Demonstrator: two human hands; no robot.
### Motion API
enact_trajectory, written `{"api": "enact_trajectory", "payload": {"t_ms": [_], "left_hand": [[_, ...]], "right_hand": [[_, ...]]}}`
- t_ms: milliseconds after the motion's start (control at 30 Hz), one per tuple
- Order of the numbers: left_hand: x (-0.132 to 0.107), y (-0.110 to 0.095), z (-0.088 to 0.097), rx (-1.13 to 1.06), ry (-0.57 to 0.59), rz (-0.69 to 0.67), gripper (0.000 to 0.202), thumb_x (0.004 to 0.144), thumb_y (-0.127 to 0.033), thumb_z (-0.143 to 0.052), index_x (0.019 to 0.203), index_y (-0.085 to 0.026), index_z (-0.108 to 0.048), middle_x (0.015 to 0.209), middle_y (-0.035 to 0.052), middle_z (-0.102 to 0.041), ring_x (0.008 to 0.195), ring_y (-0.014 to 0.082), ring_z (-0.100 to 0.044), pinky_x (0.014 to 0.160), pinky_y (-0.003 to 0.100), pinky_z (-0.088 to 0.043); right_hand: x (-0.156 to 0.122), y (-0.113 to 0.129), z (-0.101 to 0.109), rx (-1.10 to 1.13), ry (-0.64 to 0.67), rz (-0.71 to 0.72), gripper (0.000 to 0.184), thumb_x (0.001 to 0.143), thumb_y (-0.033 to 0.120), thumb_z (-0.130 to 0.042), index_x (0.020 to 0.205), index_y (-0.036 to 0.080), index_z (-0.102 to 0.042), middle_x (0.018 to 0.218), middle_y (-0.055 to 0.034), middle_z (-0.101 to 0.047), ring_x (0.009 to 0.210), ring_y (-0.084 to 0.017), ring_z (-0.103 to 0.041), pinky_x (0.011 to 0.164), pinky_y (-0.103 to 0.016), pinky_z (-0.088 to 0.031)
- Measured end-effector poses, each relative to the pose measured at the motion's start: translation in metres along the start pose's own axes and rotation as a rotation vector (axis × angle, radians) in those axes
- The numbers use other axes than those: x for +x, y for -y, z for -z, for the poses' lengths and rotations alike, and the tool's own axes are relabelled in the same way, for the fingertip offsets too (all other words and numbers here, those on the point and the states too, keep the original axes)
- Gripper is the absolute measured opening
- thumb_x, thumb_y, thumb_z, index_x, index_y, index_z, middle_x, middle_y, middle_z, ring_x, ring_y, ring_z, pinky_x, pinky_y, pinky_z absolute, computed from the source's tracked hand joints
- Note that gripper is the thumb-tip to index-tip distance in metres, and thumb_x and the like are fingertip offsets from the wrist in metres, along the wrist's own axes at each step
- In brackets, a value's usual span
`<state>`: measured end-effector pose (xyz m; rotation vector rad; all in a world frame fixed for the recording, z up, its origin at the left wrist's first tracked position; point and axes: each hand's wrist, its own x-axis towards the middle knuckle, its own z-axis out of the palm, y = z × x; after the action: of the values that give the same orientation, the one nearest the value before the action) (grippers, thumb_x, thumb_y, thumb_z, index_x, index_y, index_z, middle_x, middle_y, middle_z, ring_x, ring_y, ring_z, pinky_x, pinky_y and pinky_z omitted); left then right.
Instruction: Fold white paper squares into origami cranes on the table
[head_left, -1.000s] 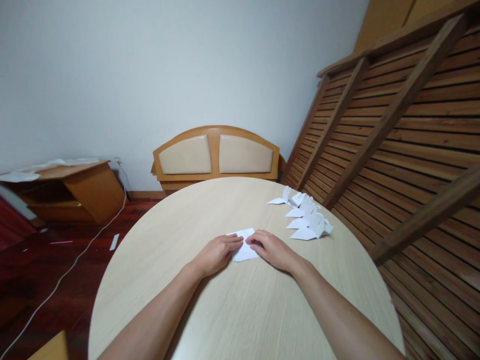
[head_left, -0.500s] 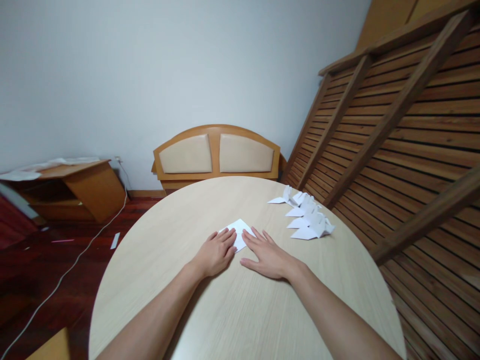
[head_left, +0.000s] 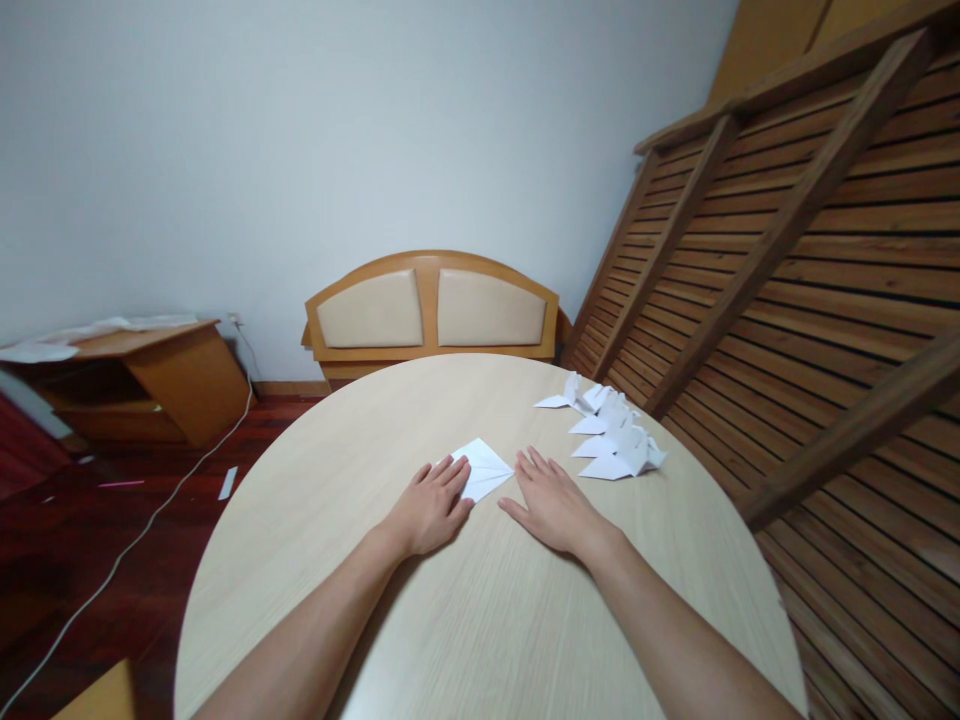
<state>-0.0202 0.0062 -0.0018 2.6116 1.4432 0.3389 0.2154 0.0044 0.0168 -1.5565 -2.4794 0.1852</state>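
Observation:
A folded sheet of white paper lies flat on the round pale wooden table. My left hand rests flat with its fingertips on the paper's left edge, fingers stretched out. My right hand lies flat on the table just right of the paper, fingers spread, not touching it. Neither hand holds anything.
Several folded white paper figures sit in a row at the table's right side. A slatted wooden frame leans close on the right. A wooden headboard stands beyond the table. A low cabinet and a white cable are on the floor at left.
My right hand slid off the paper to the right and spread flat on the table. The paper now lies flatter and more exposed; my left hand stayed on its left edge.

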Motion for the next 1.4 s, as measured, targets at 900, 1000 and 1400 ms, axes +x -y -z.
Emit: {"api": "enact_trajectory", "payload": {"t_ms": [900,1000,1400], "left_hand": [[-0.002,0.004,0.006,-0.104,0.045,-0.184,0.059,0.097,-0.037,-0.045,0.154,-0.026,-0.031,0.160,0.0087,-0.033,0.149,0.0304,-0.026,0.118,0.060,-0.023],[-0.003,0.005,0.007,-0.092,0.038,-0.194,0.058,0.096,-0.033,-0.047,0.152,-0.026,-0.036,0.160,0.0096,-0.031,0.149,0.0317,-0.026,0.117,0.059,-0.025],[0.002,-0.003,0.008,0.013,-0.104,-0.072,0.039,0.098,-0.030,-0.041,0.132,-0.021,-0.059,0.148,0.0134,-0.048,0.134,0.0301,-0.045,0.112,0.050,-0.036]], "right_hand": [[0.006,-0.008,0.006,0.144,-0.114,0.234,0.036,0.094,0.026,-0.054,0.129,0.023,-0.064,0.135,-0.0102,-0.062,0.127,-0.025,-0.052,0.109,-0.043,-0.037],[0.005,-0.005,0.008,0.164,-0.081,0.256,0.030,0.096,0.027,-0.052,0.119,0.021,-0.070,0.124,-0.0103,-0.068,0.119,-0.025,-0.056,0.105,-0.041,-0.041],[0.004,0.005,0.017,0.131,-0.096,0.352,0.023,0.093,0.026,-0.058,0.084,0.022,-0.079,0.082,-0.0069,-0.073,0.091,-0.023,-0.062,0.085,-0.035,-0.046]]}}
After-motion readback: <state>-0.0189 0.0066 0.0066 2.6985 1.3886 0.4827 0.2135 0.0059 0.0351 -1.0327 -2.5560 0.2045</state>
